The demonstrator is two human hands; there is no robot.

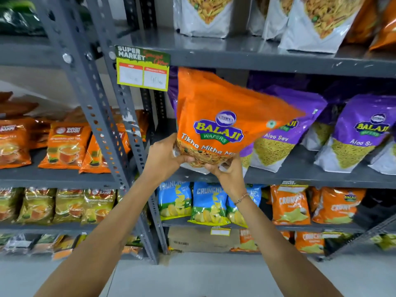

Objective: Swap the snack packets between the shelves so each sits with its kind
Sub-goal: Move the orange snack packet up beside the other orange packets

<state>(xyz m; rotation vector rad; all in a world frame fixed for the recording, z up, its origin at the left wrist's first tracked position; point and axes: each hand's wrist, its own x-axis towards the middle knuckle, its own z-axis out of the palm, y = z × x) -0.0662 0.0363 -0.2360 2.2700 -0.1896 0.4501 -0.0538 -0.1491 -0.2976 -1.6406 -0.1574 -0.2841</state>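
A large orange Tikha Mitha Mix packet (pixel 216 108) is tilted in front of the middle shelf (pixel 300 179), its top under the upper shelf. My left hand (pixel 165 157) grips its lower left corner. My right hand (pixel 229 174) holds its bottom edge from below. Purple Aloo Sev packets (pixel 285 133) stand behind it and to its right (pixel 360 133) on that shelf. On the upper shelf (pixel 267 58) stand white packets (pixel 315 24) and orange ones (pixel 383 24) at the far right.
A yellow price tag (pixel 142 68) hangs from the upper shelf edge by the grey upright post (pixel 100 116). Tea packets (pixel 66 144) fill the left rack. Blue (pixel 209 203) and orange (pixel 289 205) chip packets sit on the shelf below.
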